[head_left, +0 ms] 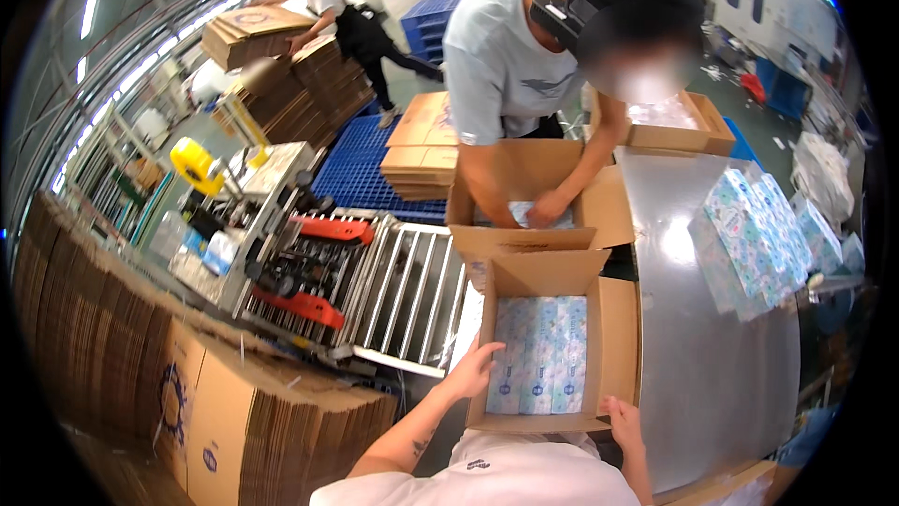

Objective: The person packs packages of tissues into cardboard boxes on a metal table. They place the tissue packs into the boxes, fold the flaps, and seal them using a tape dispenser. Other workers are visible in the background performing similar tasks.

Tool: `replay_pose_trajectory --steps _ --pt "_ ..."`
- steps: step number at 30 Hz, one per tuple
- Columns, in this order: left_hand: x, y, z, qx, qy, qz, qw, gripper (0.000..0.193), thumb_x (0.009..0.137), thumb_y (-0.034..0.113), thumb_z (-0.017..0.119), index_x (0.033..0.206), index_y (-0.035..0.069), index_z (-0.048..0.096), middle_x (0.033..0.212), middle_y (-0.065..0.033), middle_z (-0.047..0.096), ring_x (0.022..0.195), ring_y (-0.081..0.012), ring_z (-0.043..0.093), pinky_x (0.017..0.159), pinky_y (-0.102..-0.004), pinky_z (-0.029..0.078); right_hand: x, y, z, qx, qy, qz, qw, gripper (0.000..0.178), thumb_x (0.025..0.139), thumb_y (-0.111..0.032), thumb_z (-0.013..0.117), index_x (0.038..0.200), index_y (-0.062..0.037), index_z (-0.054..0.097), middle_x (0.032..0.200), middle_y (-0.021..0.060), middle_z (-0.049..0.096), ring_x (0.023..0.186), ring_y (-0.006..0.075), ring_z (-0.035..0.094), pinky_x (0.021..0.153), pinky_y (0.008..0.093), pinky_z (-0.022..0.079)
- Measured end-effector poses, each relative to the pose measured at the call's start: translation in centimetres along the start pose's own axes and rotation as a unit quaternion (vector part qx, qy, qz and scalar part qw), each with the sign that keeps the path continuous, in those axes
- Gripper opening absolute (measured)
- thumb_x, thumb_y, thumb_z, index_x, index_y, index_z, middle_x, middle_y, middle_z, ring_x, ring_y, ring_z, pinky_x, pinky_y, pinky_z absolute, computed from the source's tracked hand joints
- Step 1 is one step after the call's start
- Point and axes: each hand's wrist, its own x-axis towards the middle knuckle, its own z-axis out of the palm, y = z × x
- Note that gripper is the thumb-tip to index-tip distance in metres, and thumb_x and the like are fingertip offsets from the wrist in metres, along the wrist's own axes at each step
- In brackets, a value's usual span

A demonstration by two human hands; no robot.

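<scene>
Right in front of me stands an open cardboard box (pixel 546 274) with its flaps folded out. Soft packs with a blue, green and white print (pixel 539 356) lie inside in rows. My left hand (pixel 472 371) grips the left wall, its fingertips over the rim. At the near right corner, my right hand (pixel 625 419) is closed on the cardboard edge, its thumb side upward. Touching the far side of my box is a second open carton (pixel 524 239), where a co-worker's two hands (pixel 546 210) reach in over similar packs.
A metal table (pixel 670 366) on the right carries wrapped packs (pixel 757 234). To the left are a roller conveyor (pixel 407 272) and a sealing machine with red guides (pixel 314 309). Flattened cartons (pixel 281 422) stand at lower left. Another person (pixel 351 33) handles cardboard beside a blue pallet (pixel 361 164).
</scene>
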Motion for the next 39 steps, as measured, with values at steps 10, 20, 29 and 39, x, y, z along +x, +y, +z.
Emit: replay_pose_trajectory --steps 10,20,29,39 --pt "-0.1 -0.4 0.8 0.035 0.044 0.006 0.998 0.04 0.082 -0.005 0.049 0.12 0.007 0.051 0.139 -0.0187 0.031 0.129 -0.0368 0.033 0.106 -0.0373 0.03 0.6 0.5 -0.3 -0.022 -0.023 -0.002 0.999 0.032 0.093 -0.023 0.052 0.106 0.004 0.062 0.089 0.0124 0.069 0.084 0.0158 0.064 0.078 0.028 0.048" --pt "-0.2 -0.6 0.4 -0.023 0.013 -0.011 1.0 0.047 0.085 -0.003 0.047 0.128 0.015 0.046 0.145 -0.0333 0.009 0.137 -0.0428 0.011 0.111 -0.0394 0.021 0.7 2.8 -0.5 -0.007 -0.026 0.019 0.999 0.037 0.094 -0.028 0.052 0.105 0.0059 0.062 0.086 0.0096 0.067 0.08 0.0137 0.061 0.073 0.0266 0.048" --pt "-0.4 -1.4 0.7 -0.02 0.031 -0.001 0.999 0.045 0.086 0.001 0.048 0.128 0.018 0.048 0.143 -0.0363 0.008 0.134 -0.0473 0.016 0.109 -0.0385 0.024 1.6 4.3 -0.7 0.031 -0.02 0.049 0.998 0.037 0.094 -0.029 0.051 0.1 0.0059 0.062 0.082 0.0108 0.066 0.072 0.0161 0.063 0.067 0.0267 0.049" --pt "0.0 -2.8 1.3 -0.067 0.026 0.029 0.997 0.04 0.083 0.002 0.052 0.121 0.013 0.054 0.141 -0.0394 0.007 0.132 -0.0492 0.018 0.108 -0.0406 0.026 0.6 1.8 -0.8 -0.053 -0.015 0.035 0.998 0.037 0.094 -0.03 0.05 0.102 0.004 0.061 0.09 0.0142 0.067 0.084 0.0209 0.064 0.073 0.0302 0.05"
